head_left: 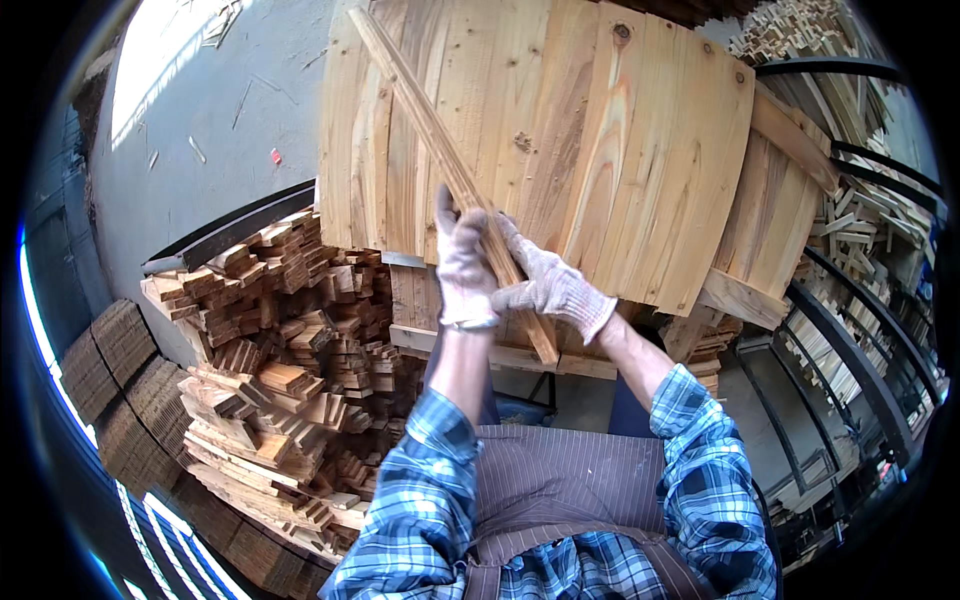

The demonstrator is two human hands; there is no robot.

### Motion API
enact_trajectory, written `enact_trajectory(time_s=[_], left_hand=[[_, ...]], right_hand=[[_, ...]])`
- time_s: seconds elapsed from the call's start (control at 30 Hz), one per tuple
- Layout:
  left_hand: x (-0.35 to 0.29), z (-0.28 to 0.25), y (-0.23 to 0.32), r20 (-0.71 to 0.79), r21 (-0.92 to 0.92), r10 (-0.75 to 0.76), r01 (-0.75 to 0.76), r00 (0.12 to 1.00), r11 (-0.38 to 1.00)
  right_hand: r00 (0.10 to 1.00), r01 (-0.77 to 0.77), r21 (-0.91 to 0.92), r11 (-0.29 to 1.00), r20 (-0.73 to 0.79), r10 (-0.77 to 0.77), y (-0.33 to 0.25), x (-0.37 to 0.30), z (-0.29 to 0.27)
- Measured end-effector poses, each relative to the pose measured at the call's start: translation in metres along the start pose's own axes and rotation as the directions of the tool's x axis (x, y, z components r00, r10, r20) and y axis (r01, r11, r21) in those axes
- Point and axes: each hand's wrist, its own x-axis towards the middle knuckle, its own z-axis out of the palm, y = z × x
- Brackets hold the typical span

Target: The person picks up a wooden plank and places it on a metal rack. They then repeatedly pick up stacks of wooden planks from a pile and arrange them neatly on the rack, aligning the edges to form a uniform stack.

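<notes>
A long, narrow wooden strip point(430, 130) slants over a tabletop of light planks point(560, 110), its far end up and to the left, its near end past the front edge. My left hand point(465, 265), in a pale work glove, is closed round the strip from the left side. Close by, my gloved right hand point(555, 290) grips the same strip nearer its lower end, thumb across the top. Whether the strip's far end touches the planks, I cannot tell. A small knot or patch of debris point(522, 141) shows on the planks.
To the left, a tall stack of cut wood pieces point(290, 390) rises beside the table. Black metal rails point(850, 350) stand at the right, with piles of thin strips point(850, 230) behind them. Scraps lie on the grey floor point(200, 110). A striped apron point(570, 480) covers my lap.
</notes>
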Motion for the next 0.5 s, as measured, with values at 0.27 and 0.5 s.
enact_trajectory(time_s=[0.27, 0.5], left_hand=[[-0.065, -0.063, 0.009, -0.318, -0.228, -0.194, 0.124, 0.928, 0.966], [-0.021, -0.173, -0.131, -0.675, -0.006, -0.127, 0.167, 0.727, 0.986]], right_hand=[[0.871, 0.053, -0.587, 0.808, 0.423, 0.250, 0.007, -0.049, 0.020], [0.975, 0.035, -0.642, 0.766, 0.189, 0.114, 0.050, -0.048, -0.008]])
